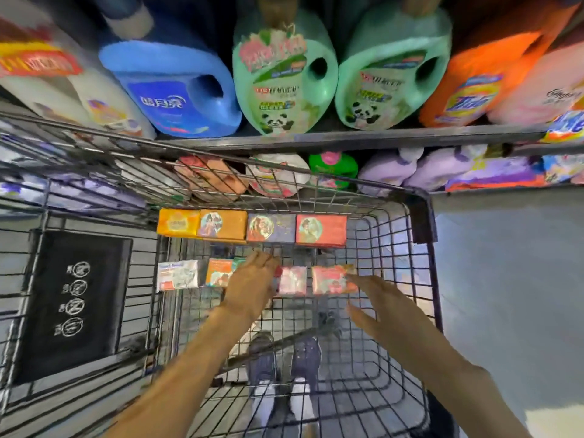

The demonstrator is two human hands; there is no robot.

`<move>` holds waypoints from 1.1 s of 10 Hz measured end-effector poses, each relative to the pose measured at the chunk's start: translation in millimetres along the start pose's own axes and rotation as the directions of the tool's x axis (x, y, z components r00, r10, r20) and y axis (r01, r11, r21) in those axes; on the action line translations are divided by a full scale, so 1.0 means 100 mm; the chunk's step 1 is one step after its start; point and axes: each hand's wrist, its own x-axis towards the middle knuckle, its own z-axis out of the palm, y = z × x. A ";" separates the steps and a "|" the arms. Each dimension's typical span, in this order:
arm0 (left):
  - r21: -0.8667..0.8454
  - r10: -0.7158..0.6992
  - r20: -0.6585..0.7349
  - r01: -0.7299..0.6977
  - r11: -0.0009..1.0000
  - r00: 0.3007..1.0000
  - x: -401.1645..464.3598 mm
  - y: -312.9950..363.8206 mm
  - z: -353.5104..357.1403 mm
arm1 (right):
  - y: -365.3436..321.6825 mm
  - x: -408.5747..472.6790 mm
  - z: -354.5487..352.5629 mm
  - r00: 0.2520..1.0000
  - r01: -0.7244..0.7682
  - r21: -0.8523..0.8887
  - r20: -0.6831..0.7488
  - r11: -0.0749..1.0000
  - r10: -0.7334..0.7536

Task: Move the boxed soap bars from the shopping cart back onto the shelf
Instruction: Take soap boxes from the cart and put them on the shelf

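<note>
Several boxed soap bars lie in two rows on the floor of the wire shopping cart [420, 279]. The far row has a yellow box [178, 222], an orange box [222, 225], a grey-blue box [271, 228] and a red box [320, 230]. The near row has a white box [178, 275], an orange-teal box [220, 271], a pink box [292, 279] and a red-pink box [331, 279]. My left hand [252, 279] reaches down between the orange-teal and pink boxes, fingers curled over something hidden. My right hand [376, 303] hovers with straight fingers, its tips at the red-pink box.
The shelf edge [347, 139] runs above the cart, carrying large detergent jugs: blue [170, 86], green [284, 77] and orange [480, 77]. A lower shelf holds purple refill bags [442, 170] and round packs. A black child-seat flap [72, 305] sits at the cart's left.
</note>
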 end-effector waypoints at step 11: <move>-0.302 -0.100 0.021 0.102 0.948 0.995 -0.40 -0.34 -0.05 | 0.36 1.11 0.56 0.972 -0.162 -0.196 0.137 0.967 0.190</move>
